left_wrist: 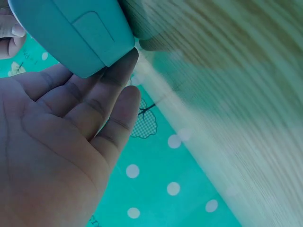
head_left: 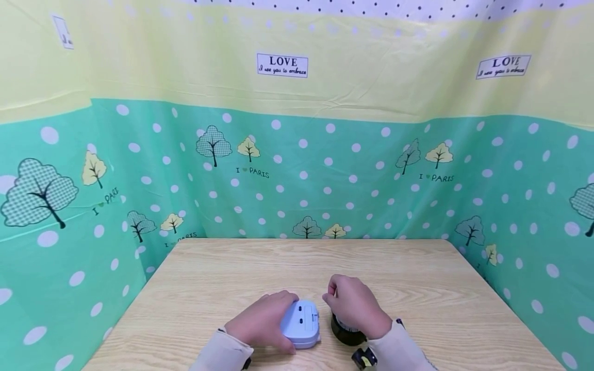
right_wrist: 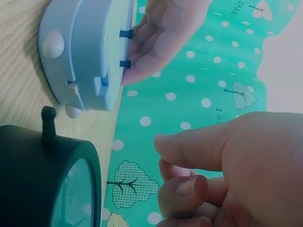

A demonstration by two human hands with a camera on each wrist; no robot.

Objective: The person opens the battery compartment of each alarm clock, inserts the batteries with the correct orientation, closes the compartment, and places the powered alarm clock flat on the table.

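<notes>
A light-blue alarm clock (head_left: 301,327) lies on the wooden table, with two small dark knobs on its upward side. My left hand (head_left: 264,319) grips its left side, thumb at the near edge and fingers at the far edge. In the left wrist view, fingertips touch the edge of the blue casing (left_wrist: 78,35). To the right sits a black round clock (right_wrist: 28,175), whose glass face shows partly in the right wrist view. Over it hovers my right hand (head_left: 355,304), fingers loosely curled and holding nothing. From the head, that hand hides much of the black clock.
The wooden tabletop (head_left: 306,263) runs back to a green and yellow printed curtain (head_left: 301,170), which also hangs along both sides. A black strap piece (head_left: 363,358) shows by the right cuff.
</notes>
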